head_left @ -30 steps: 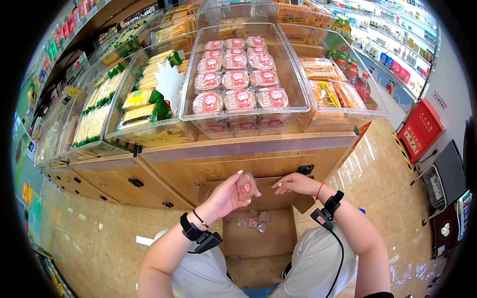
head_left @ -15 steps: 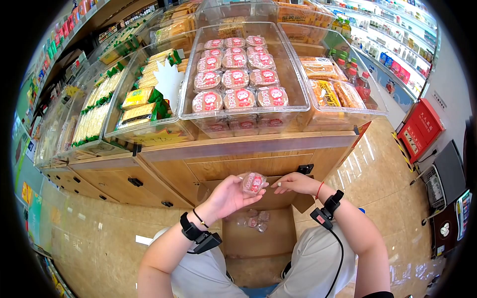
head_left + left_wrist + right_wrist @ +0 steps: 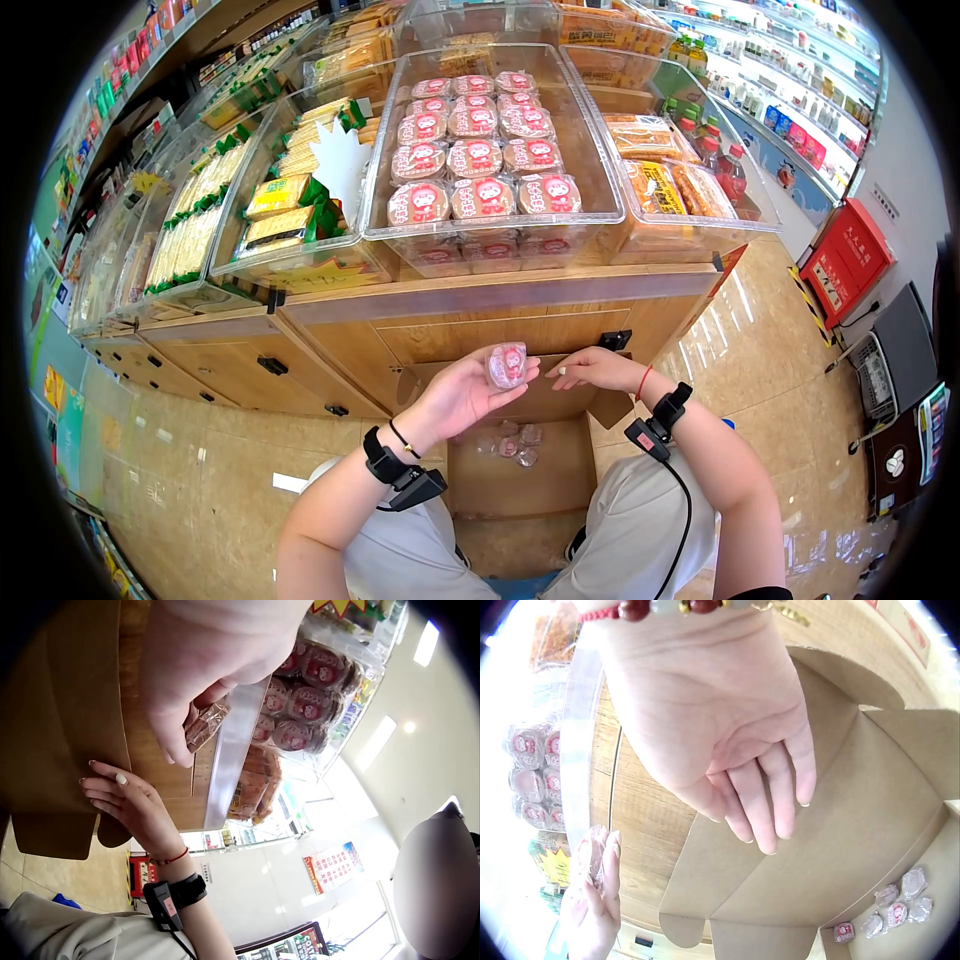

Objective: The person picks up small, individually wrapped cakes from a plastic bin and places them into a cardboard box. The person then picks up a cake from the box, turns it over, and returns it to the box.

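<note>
My left hand [image 3: 456, 396] holds a round, clear-wrapped cake [image 3: 507, 366] with a pink-and-red printed label, pinched between thumb and fingers above the cardboard box. In the left wrist view the wrapped edge of this cake shows between the thumb and fingers. Just to its right, my right hand [image 3: 597, 370] hangs over the box's raised flap with relaxed fingers and nothing in them. The right wrist view shows its palm and loosely bent fingers. Down in the open cardboard box [image 3: 520, 488] lie several more wrapped cakes [image 3: 898, 913], bunched at the far end.
A clear display bin [image 3: 590, 200] with stacked rows of the same cakes stands on a wooden cabinet [image 3: 450, 345]. Bins of green-ended packs [image 3: 190, 245] sit to its left, orange-wrapped bread [image 3: 655, 190] to its right. A red box [image 3: 848, 262] stands by the wall.
The left fingers have turned the cake: its label swung round toward the head camera, then tilted partly edge-on, while the hand shifted slightly right. The right hand has stayed in place.
</note>
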Demonstrator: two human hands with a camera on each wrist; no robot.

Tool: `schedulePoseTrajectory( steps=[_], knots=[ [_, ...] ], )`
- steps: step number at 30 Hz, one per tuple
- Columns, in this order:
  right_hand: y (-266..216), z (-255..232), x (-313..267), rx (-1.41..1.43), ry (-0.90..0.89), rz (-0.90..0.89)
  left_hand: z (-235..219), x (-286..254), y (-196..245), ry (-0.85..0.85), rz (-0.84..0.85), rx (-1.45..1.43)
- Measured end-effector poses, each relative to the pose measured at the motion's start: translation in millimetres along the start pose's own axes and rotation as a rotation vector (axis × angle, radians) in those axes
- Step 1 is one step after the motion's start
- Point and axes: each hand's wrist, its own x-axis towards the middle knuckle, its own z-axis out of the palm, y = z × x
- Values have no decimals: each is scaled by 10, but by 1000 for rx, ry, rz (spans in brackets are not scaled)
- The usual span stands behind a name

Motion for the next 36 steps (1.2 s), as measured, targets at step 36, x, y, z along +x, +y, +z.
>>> schedulePoseTrajectory(
  steps=[36],
  knots=[
    [-17, 5, -11, 25, 14, -6, 56, -13, 26, 34, 42, 146]
  ],
)
